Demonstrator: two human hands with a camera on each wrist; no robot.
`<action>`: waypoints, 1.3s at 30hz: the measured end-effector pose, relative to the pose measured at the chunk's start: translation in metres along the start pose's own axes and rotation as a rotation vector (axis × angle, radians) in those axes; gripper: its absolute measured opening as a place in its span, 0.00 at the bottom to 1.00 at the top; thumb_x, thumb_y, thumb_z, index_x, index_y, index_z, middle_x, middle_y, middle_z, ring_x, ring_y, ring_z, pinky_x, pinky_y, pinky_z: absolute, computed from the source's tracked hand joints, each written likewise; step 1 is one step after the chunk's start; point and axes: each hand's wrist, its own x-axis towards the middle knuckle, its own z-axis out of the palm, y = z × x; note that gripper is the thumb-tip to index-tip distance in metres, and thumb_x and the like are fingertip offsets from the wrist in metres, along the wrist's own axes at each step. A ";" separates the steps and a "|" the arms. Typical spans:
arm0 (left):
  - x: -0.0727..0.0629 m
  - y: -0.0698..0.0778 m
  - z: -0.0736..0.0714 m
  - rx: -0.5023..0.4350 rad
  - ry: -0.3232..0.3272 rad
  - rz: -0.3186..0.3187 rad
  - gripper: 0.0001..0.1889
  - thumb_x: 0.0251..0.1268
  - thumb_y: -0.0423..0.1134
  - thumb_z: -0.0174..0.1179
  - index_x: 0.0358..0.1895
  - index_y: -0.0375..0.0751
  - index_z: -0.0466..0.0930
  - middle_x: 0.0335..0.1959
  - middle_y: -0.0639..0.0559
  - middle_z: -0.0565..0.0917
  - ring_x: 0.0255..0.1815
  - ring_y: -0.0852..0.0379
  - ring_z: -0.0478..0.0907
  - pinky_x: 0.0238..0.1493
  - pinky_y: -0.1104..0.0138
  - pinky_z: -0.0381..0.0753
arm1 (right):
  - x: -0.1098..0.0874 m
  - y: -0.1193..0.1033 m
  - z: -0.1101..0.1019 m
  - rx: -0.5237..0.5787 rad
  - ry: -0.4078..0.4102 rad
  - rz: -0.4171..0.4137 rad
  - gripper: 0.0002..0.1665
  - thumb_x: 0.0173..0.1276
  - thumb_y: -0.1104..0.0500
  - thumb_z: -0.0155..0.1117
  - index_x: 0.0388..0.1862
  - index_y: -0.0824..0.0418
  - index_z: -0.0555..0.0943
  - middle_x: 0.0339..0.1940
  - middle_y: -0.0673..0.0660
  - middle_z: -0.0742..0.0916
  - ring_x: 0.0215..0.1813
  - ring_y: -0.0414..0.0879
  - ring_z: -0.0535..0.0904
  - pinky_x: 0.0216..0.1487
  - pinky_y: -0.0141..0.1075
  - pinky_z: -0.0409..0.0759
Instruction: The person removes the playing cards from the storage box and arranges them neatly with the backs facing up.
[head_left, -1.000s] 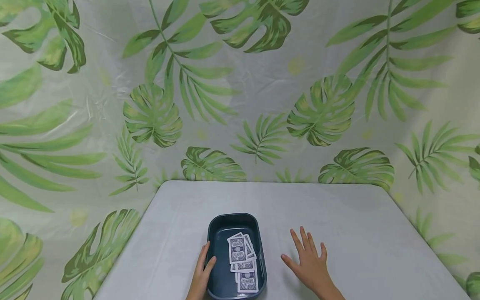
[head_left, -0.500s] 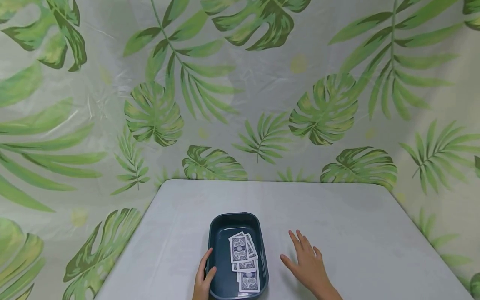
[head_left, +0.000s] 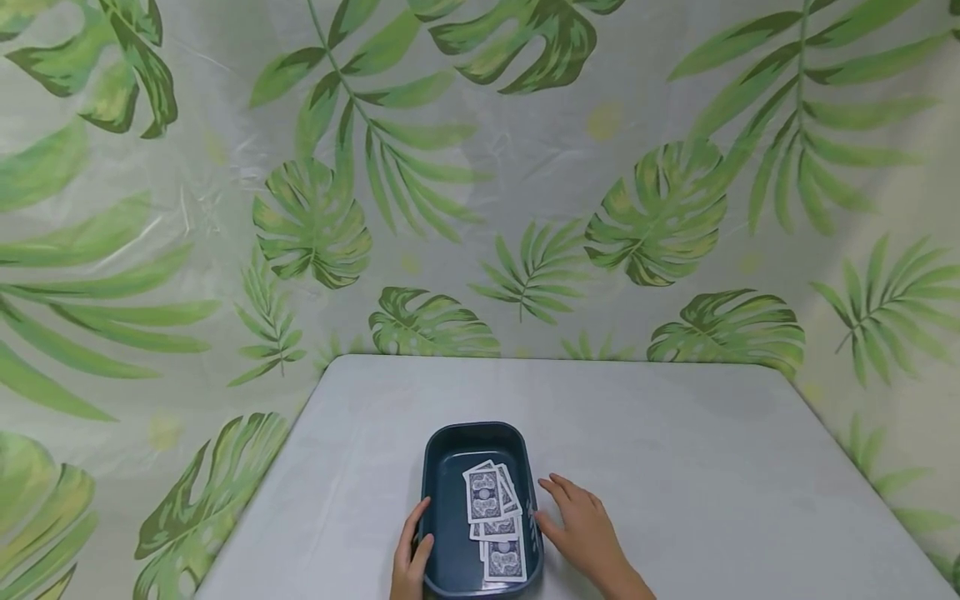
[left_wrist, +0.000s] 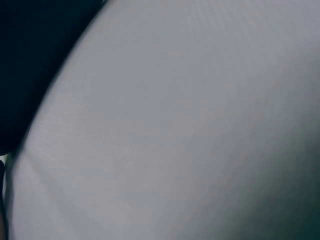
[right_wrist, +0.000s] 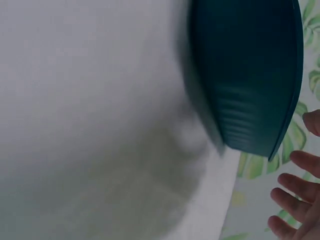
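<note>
A dark blue-green rectangular tray (head_left: 442, 558) stands on the white table, lengthwise away from me. Several playing cards (head_left: 501, 528) lie overlapping in its right half, patterned backs up. My left hand (head_left: 409, 554) grips the tray's left rim, thumb over the edge and fingers along the outside. In the left wrist view only a dark part of the tray (left_wrist: 35, 60) shows clearly. Beside the right wall is my right hand (head_left: 581, 521), fingers loosely extended and thumb close to the rim. The right wrist view shows its fingers spread, with a gap to the tray (right_wrist: 250, 75).
The white table (head_left: 712, 467) extends around the tray on both sides and behind. Beyond the table's far edge hangs a pale sheet (head_left: 420, 192) printed with green leaves.
My right hand has moved left to the tray's right side, its fingers less spread. The left hand has stayed at the left rim, and the cards lie as before.
</note>
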 end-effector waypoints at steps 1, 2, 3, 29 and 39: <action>0.000 0.000 0.000 -0.001 -0.001 -0.004 0.22 0.67 0.37 0.45 0.64 0.42 0.63 0.66 0.42 0.64 0.56 0.87 0.54 0.57 0.79 0.59 | 0.000 -0.004 0.001 0.006 -0.006 -0.009 0.29 0.56 0.45 0.62 0.56 0.56 0.75 0.60 0.59 0.76 0.61 0.56 0.70 0.60 0.56 0.63; 0.000 0.000 0.000 -0.003 0.000 -0.002 0.22 0.67 0.37 0.46 0.64 0.42 0.63 0.66 0.41 0.64 0.56 0.86 0.54 0.57 0.79 0.59 | 0.001 -0.007 0.002 0.005 -0.013 -0.021 0.30 0.56 0.45 0.63 0.56 0.56 0.75 0.60 0.59 0.76 0.61 0.56 0.70 0.60 0.56 0.63; 0.000 0.000 0.000 -0.004 0.000 -0.005 0.22 0.67 0.37 0.46 0.64 0.42 0.63 0.66 0.41 0.64 0.56 0.87 0.54 0.57 0.80 0.59 | 0.001 -0.010 0.002 0.001 -0.020 -0.035 0.30 0.56 0.45 0.63 0.56 0.57 0.75 0.60 0.59 0.76 0.61 0.56 0.70 0.60 0.56 0.63; 0.006 -0.007 0.001 0.025 0.033 -0.028 0.21 0.65 0.40 0.47 0.63 0.51 0.66 0.65 0.50 0.68 0.62 0.76 0.58 0.63 0.53 0.60 | 0.039 -0.038 0.024 -0.201 -0.138 -0.404 0.44 0.49 0.38 0.66 0.61 0.60 0.69 0.62 0.60 0.74 0.64 0.54 0.68 0.66 0.51 0.57; 0.004 -0.005 -0.002 0.020 0.023 -0.008 0.21 0.65 0.39 0.48 0.62 0.50 0.67 0.64 0.50 0.68 0.63 0.72 0.59 0.63 0.50 0.60 | 0.059 -0.037 0.033 -0.320 -0.204 -0.494 0.48 0.46 0.33 0.65 0.62 0.59 0.69 0.62 0.59 0.75 0.63 0.52 0.69 0.67 0.49 0.58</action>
